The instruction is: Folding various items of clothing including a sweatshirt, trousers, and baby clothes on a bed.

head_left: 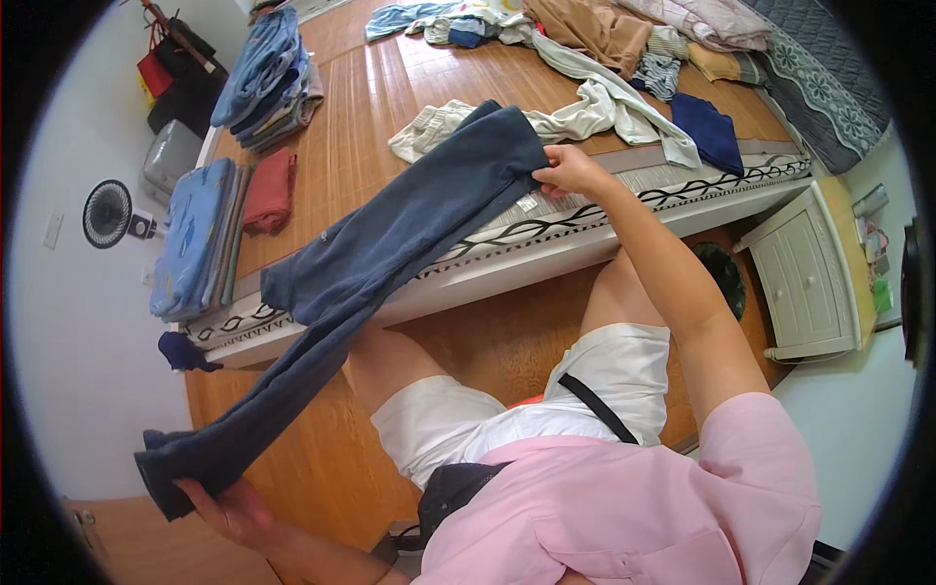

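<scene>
A pair of dark blue-grey trousers [390,219] stretches diagonally across the front of the bed, its legs lying together. My right hand [570,174] pinches the waist end, near a small white label. At the lower left, my left hand [232,509] is closed round the leg ends by the cuffs, its fingers partly hidden by the cloth. Part of the trousers lies over the bed edge, and the legs hang past it in the air. Just behind the waist end, a cream garment [434,129] lies on the bed mat, partly covered.
Folded jeans [258,68], a light blue folded stack [193,234] and a red folded garment [270,192] sit along the bed's left side. Loose clothes, including a brown one [595,34] and a navy one [707,132], lie at the right. A white cabinet [799,278] stands beside the bed.
</scene>
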A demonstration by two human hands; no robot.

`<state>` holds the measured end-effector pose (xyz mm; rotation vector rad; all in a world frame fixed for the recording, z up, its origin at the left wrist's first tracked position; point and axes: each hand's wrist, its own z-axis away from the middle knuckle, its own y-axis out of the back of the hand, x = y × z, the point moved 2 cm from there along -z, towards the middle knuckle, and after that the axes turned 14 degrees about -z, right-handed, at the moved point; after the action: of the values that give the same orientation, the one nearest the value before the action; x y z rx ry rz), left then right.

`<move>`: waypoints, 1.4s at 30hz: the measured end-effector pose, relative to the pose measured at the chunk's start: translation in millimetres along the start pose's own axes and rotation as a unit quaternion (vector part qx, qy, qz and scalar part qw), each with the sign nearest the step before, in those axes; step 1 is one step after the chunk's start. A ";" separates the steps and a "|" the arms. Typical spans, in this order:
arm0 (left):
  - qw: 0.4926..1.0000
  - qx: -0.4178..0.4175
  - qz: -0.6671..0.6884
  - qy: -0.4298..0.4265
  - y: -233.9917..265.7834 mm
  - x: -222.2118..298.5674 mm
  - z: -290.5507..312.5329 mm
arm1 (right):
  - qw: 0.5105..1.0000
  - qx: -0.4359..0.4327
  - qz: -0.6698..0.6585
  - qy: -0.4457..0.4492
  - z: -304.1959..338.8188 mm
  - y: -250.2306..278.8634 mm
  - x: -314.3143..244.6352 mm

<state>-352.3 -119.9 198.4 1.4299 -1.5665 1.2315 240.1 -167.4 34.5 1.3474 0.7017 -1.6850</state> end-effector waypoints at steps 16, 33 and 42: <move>0.958 0.188 -0.003 -0.216 64.8 167.3 -71.6 | 0.934 -0.178 -0.157 0.268 118.6 48.8 -216.2; 0.986 -0.015 0.041 -0.160 46.4 170.5 -261.5 | 0.894 -0.079 -0.257 0.359 67.1 51.8 -272.9; 0.994 -0.088 -0.014 0.059 77.5 -49.6 -45.8 | 0.992 -0.081 -0.100 0.010 66.1 88.6 -42.9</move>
<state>-424.9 -63.8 152.1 1.2409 -1.5293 1.1114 287.7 -254.0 100.1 1.2143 0.9918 -1.7304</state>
